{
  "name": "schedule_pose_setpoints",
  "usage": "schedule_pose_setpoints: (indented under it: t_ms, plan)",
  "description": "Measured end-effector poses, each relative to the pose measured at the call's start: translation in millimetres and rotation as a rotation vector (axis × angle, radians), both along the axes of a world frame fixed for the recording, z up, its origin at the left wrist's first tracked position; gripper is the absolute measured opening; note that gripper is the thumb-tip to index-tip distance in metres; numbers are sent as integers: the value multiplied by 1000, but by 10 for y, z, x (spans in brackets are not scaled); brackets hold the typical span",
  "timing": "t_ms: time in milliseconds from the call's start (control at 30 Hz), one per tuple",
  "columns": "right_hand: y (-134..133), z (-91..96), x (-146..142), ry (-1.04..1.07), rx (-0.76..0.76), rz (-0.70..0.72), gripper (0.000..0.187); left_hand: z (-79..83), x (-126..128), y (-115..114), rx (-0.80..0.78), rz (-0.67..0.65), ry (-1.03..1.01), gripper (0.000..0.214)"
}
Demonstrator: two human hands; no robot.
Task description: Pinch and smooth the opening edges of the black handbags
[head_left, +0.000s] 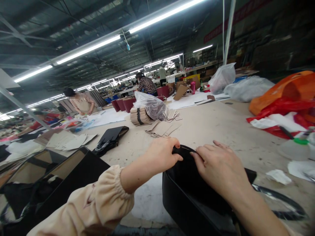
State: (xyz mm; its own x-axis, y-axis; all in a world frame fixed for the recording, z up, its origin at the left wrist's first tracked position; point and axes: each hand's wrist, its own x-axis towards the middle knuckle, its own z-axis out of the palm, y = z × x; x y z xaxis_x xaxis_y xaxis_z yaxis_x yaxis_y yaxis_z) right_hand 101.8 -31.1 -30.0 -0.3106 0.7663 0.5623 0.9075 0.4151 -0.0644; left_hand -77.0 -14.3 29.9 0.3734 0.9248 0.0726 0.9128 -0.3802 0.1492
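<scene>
A black handbag [177, 200] stands at the table's near edge, its top open toward me and its inside dark. My left hand [163, 152] pinches the far end of its rim between thumb and fingers. Just to the right, my right hand [218, 164] grips the same rim, thumb on the inner side and fingers over the outside. Out past my right wrist curves a glossy, plastic-wrapped handle [280, 200]; where it joins the bag is hidden. White paper [150, 200] lies under the bag.
At left are black open bag bodies [81, 173] and a finished-looking black bag [110, 137]. Ahead lie a bundled stack of board pieces [139, 116] and a clear plastic bag [152, 106]. Orange and red bags [285, 93] and a green-capped bottle [295, 147] are right. Co-workers [82, 103] stand beyond.
</scene>
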Motion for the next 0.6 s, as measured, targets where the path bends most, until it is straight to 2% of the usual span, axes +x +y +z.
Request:
schedule_pose_setpoints:
  t_ms: [400,600]
  plan:
    - [-32,7,2,-1,39,15,22,67,110,46,48,-58,205,25]
    - [-53,10,-2,10,17,20,23,-14,46,104,39,-99,74,20]
